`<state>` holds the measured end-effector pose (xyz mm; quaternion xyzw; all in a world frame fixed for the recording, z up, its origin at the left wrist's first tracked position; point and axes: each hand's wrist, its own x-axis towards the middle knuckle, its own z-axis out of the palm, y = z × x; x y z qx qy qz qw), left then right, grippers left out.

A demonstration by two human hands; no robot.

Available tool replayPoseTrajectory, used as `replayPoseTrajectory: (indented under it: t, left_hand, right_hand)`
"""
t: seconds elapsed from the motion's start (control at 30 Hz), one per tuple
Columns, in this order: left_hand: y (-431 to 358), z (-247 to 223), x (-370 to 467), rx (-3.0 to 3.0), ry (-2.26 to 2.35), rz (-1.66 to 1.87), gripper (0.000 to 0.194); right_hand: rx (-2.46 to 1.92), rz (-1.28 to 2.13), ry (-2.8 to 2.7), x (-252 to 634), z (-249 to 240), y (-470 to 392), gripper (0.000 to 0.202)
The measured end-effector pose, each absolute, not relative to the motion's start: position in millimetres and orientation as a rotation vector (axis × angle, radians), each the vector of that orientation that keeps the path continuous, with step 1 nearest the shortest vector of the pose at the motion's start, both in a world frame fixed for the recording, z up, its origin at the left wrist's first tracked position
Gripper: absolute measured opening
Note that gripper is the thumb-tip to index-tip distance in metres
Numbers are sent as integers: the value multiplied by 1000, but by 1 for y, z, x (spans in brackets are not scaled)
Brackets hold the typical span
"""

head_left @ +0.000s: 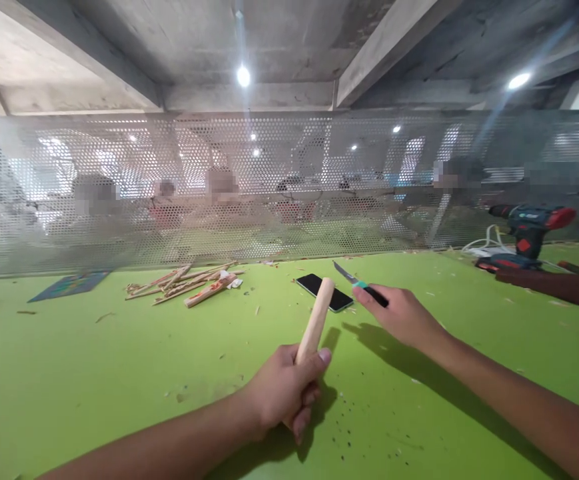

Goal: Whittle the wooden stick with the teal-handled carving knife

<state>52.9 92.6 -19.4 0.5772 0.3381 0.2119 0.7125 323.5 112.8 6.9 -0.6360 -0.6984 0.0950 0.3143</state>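
My left hand (292, 390) is closed around the lower part of a pale round wooden stick (316, 317), which tilts up and away from me. To its right, my right hand (394, 313) grips a utility knife (372, 293) with a black and teal handle. The knife's thin blade points up and to the left, apart from the stick. Behind the stick's upper end, a dark-screened phone (309, 283) lies flat and is partly covered by the stick in this view.
A green tabletop (134, 373) carries scattered shavings and dark specks. Several carved wooden pieces (189, 283) lie back left, near a patterned sheet (69, 285). A cordless drill (529, 233) and a brown block (544, 285) sit at right. A perforated screen (194, 227) borders the far edge; people show behind.
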Motion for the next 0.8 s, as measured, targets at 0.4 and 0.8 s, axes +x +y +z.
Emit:
replayPoseTrajectory:
  t: [0.4, 0.8]
  left_hand:
    - [94, -23, 55, 1277, 724, 466, 51]
    - [78, -15, 58, 1463, 973, 521, 53]
  right_hand:
    - [-1424, 506, -2331, 291, -3, 92, 51]
    - [-1625, 217, -2279, 290, 8, 93, 55]
